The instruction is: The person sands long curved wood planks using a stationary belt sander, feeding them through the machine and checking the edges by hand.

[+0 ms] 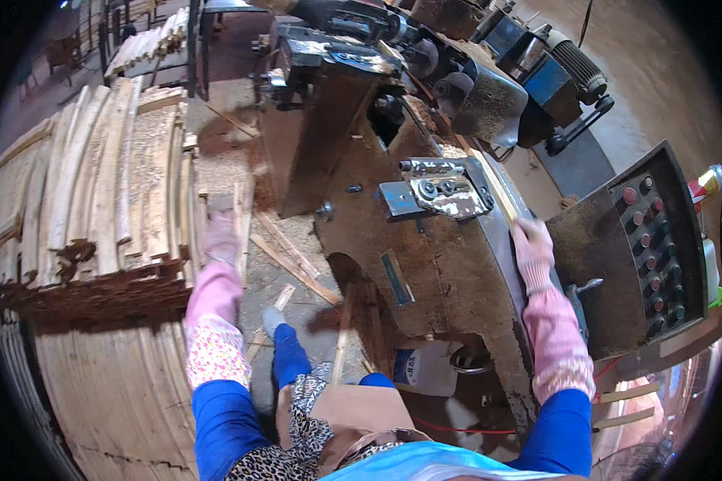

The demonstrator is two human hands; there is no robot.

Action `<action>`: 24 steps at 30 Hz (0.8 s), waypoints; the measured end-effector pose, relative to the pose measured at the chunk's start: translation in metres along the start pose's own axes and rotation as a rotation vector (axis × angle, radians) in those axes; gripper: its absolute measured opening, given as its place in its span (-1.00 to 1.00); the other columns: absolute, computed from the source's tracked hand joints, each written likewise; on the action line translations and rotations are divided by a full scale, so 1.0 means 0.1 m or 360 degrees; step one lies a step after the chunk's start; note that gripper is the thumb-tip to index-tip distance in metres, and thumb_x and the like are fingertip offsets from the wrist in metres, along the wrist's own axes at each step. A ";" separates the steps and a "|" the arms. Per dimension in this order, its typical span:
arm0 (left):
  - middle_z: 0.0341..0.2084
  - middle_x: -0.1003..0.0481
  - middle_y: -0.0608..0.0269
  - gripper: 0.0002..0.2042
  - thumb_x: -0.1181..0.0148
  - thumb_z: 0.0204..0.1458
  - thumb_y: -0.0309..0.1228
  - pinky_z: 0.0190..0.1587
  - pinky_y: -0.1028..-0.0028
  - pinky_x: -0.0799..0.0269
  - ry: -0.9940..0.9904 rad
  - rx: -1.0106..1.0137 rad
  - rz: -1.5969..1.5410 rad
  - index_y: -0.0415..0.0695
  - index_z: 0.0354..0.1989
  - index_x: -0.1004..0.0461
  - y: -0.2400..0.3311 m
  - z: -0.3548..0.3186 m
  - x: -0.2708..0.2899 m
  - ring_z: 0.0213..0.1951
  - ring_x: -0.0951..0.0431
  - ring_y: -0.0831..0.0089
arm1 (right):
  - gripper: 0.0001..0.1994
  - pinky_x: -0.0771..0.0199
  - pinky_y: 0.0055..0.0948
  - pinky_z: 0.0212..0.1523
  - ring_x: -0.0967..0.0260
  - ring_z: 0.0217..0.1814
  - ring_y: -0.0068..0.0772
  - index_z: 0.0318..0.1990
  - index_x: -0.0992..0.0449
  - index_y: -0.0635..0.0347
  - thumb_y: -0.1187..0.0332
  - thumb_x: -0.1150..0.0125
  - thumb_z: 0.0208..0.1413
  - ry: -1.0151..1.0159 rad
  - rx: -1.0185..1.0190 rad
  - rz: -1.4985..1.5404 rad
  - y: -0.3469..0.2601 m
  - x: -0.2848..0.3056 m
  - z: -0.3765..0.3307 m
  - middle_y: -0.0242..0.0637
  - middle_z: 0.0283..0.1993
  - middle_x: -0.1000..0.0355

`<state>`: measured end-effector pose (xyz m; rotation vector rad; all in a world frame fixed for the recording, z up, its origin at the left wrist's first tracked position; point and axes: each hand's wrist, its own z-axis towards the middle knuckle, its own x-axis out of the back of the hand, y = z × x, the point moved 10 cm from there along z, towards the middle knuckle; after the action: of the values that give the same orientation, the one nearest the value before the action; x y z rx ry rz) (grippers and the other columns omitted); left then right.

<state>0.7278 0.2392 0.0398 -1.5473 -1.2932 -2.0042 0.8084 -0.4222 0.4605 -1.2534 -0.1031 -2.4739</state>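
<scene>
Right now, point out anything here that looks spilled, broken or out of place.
Sawdust and loose wood strips litter the floor between the stacked boards and the machine, lying at odd angles. The stack's near edge looks ragged and splintered. The left hand rests at the stack; the right hand presses a strip on the machine.

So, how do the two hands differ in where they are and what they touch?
The left hand reaches to the stack of wooden slats beside the machine; the right hand rests on the machine's top, on a thin wooden strip. The left stretches farther out. Both wear pink gloves.
</scene>
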 end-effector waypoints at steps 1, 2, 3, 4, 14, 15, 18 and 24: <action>-0.11 -0.55 0.03 -0.74 -0.11 0.26 -0.17 -0.08 0.18 -0.50 -0.0185 -0.0057 -0.0224 -0.02 -0.05 -0.57 0.13 -0.31 -0.08 -0.13 -0.60 0.05 | -0.83 -0.51 -0.25 -0.02 -0.53 -0.10 -0.04 -0.19 -0.71 0.16 0.30 -0.34 0.13 -0.0053 -0.0059 -0.0013 -0.06 -0.15 0.15 -0.08 -0.23 -0.53; -0.10 -0.56 0.01 -0.75 -0.12 0.26 -0.16 -0.08 0.13 -0.51 -0.0377 -0.0087 -0.0446 0.00 -0.05 -0.59 0.26 -0.64 -0.16 -0.13 -0.60 -0.01 | -0.82 -0.51 -0.26 0.00 -0.54 -0.09 -0.08 -0.16 -0.70 0.18 0.32 -0.33 0.17 -0.0079 -0.0004 0.0016 -0.12 -0.25 0.27 -0.05 -0.20 -0.54; -0.14 -0.54 0.01 -0.78 -0.17 0.20 -0.21 -0.11 0.13 -0.51 -0.0288 -0.0418 -0.0154 0.03 -0.06 -0.59 0.63 -1.05 0.04 -0.13 -0.60 -0.02 | -0.81 -0.53 -0.28 0.02 -0.55 -0.07 -0.13 -0.12 -0.69 0.19 0.33 -0.33 0.18 0.0041 -0.0011 0.0212 -0.06 -0.26 0.25 -0.08 -0.18 -0.56; -0.17 -0.53 0.02 -0.79 -0.23 0.14 -0.26 -0.14 0.12 -0.52 -0.0166 -0.0724 0.0138 0.05 -0.08 -0.59 0.85 -1.45 0.27 -0.14 -0.59 -0.03 | -0.80 -0.54 -0.30 0.03 -0.56 -0.06 -0.18 -0.09 -0.68 0.19 0.34 -0.34 0.19 0.0171 0.0009 0.0424 -0.09 -0.24 0.26 -0.10 -0.16 -0.57; -0.48 -0.55 0.35 -0.68 -0.28 -0.15 -0.52 -0.60 0.30 -0.42 -0.0252 -0.1468 -0.1198 0.08 -0.17 -0.67 1.39 -4.15 3.08 -0.58 -0.54 0.31 | -0.39 -0.60 -0.19 -0.10 -0.52 -0.15 -0.28 0.18 -0.47 0.22 -0.18 -0.02 0.34 -0.2296 -0.1282 0.2548 -3.25 -1.17 -2.49 -0.18 -0.09 -0.57; -0.43 -0.49 0.32 -0.67 -0.30 -0.14 -0.43 -0.54 0.29 -0.43 0.0311 -0.2097 -0.0731 0.11 -0.13 -0.66 1.54 -4.70 3.45 -0.55 -0.52 0.34 | -0.48 -0.60 -0.24 -0.11 -0.52 -0.19 -0.31 0.18 -0.48 0.23 -0.02 -0.13 0.30 -0.2285 -0.1155 0.2308 -3.27 -0.99 -2.50 -0.19 -0.10 -0.57; -0.11 -0.44 0.14 -0.54 -0.32 -0.17 -0.39 -0.33 0.22 -0.50 0.0526 -0.2320 -0.0828 0.11 0.03 -0.60 1.51 -5.23 3.42 -0.31 -0.55 0.23 | -0.55 -0.59 -0.41 -0.15 -0.51 -0.25 -0.39 0.18 -0.49 0.26 0.36 -0.34 0.14 -0.2206 -0.0807 0.2410 -3.33 -0.18 -2.34 -0.22 -0.10 -0.57; 0.00 -0.52 -0.07 -0.52 -0.33 -0.08 -0.39 0.01 0.15 -0.54 -0.0119 -0.1611 -0.0923 -0.10 0.10 -0.52 1.04 -5.39 2.94 -0.02 -0.58 -0.03 | -0.38 -0.53 -0.47 -0.04 -0.48 -0.06 -0.50 0.35 -0.44 0.08 0.39 -0.31 0.05 -0.1065 -0.0396 0.1645 -1.89 1.37 -1.52 -0.32 0.01 -0.54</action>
<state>0.3571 -0.1612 0.3394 -1.7175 -0.7936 -3.3358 0.5521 -0.3202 0.4959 -1.6206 0.5548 -1.1722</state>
